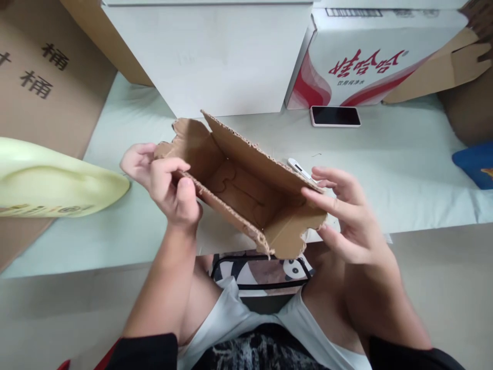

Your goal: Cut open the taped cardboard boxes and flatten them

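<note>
Two hands, one open carton (pixel 242 192), held mid-scene over the near edge of the one table (pixel 400 190). Left hand (pixel 164 187) clamped on the carton's left end and near wall; right hand (pixel 342 216) has fingers spread, tips touching the right end. Carton is tilted, mouth up, ragged rims; inside, brown floor with a curved slit line. Far side: one white box (pixel 227 56), then one red-white box (pixel 358 67) to its right; contents of both hidden. One phone (pixel 335 116) just nearside of the latter. One white gadget (pixel 298 167) just beyond the carton. One yellow bottle (pixel 57 177) left, contents can't tell.
</note>
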Tool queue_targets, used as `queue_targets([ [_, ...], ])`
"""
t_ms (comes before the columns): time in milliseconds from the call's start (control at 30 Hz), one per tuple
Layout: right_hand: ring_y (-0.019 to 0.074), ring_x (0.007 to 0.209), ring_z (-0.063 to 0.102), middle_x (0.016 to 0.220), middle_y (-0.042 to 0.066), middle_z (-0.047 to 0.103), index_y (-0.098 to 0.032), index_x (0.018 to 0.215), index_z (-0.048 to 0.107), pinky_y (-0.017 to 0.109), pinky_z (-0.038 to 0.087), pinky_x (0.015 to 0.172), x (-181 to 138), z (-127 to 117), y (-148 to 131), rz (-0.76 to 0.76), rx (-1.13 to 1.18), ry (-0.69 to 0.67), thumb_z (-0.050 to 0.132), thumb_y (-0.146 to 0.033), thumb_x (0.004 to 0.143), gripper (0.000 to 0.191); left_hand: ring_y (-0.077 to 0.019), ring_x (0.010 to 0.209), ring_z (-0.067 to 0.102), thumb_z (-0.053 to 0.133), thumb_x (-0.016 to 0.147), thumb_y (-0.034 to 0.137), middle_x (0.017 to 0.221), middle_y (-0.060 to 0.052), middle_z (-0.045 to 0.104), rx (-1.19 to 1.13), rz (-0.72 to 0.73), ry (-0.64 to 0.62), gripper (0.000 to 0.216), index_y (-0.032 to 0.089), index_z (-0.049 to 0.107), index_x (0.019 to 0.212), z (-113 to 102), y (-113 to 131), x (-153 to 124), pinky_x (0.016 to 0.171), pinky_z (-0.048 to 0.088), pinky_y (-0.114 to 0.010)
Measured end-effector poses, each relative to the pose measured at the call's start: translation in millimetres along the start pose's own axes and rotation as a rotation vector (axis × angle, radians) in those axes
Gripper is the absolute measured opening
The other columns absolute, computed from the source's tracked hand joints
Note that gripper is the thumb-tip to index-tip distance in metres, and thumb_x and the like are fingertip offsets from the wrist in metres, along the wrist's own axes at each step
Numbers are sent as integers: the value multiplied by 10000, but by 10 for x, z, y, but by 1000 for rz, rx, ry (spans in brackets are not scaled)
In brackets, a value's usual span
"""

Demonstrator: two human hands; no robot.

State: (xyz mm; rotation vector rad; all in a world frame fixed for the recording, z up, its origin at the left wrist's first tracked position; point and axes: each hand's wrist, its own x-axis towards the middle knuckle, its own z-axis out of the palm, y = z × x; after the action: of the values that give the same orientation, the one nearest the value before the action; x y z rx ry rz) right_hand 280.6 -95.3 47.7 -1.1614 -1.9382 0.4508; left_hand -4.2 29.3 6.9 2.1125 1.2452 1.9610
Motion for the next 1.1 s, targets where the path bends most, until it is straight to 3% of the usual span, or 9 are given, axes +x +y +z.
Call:
queue_targets([
  [133,341,1419,536,1507,82,547,-419,1475,589,553,522,1135,81,97,74,57,20,41,602,-335,975,508,-240,981,664,417,922,644,1208,-42,501,-134,-171,33,397,265,415,801,-18,17,-56,942,567,-560],
  [233,334,1413,550,1472,80,574,-424,1455,591,556,485,1188,92,274,184,92,47,136,687,-321,949,525,-195,820,678,454,906,674,1100,-29,535,-256,-230,35,435,257,383,801,-2,20,-73,818,589,-506],
  [333,289,1387,589,1462,36,598,-521,1534,429,561,470,1208,60,478,283,103,174,253,746,-237,909,757,-248,1007,668,469,937,621,949,-42,553,-280,-156,40,333,291,466,890,32,-42,-73,769,600,-459],
  [433,236,1296,668,1437,1,635,-602,1598,176,562,500,1183,46,573,298,110,299,289,706,-170,921,962,-252,1090,631,500,941,628,1066,-63,550,-226,-87,15,374,301,480,1122,58,-151,-89,722,635,-409],
  [533,275,1320,661,1399,38,678,-458,1516,488,568,516,1168,72,524,264,111,229,170,630,-193,944,646,-258,1165,633,543,945,624,1234,-91,528,-147,-69,-78,481,311,447,1298,52,-213,-128,857,645,-424],
  [633,311,1395,600,1421,70,668,-333,1363,684,572,465,1222,89,445,260,43,219,54,566,-276,943,440,-310,1329,584,548,986,522,1380,-116,565,-14,-14,-178,382,303,584,1297,20,-189,-156,1087,553,-506],
  [867,344,1528,450,1604,33,500,-403,1469,527,636,384,1263,-34,517,417,177,356,152,605,-479,922,558,-307,1240,665,520,1013,368,1241,-47,781,14,123,-322,354,283,767,1252,-50,-175,-120,1143,496,-515],
  [967,328,1465,528,1629,69,458,-395,1492,440,611,477,1182,-82,578,540,314,446,175,629,-520,923,612,-288,1198,690,497,1036,396,1209,-55,801,11,66,-270,369,250,806,1173,-94,-293,-89,1121,514,-505],
  [1100,312,1441,564,1602,125,519,-341,1506,414,598,481,1167,-88,634,601,439,524,15,568,-570,977,597,-275,1191,696,514,1043,479,1192,-63,797,-65,-126,-83,417,193,806,1122,-169,-536,-65,1117,511,-489],
])
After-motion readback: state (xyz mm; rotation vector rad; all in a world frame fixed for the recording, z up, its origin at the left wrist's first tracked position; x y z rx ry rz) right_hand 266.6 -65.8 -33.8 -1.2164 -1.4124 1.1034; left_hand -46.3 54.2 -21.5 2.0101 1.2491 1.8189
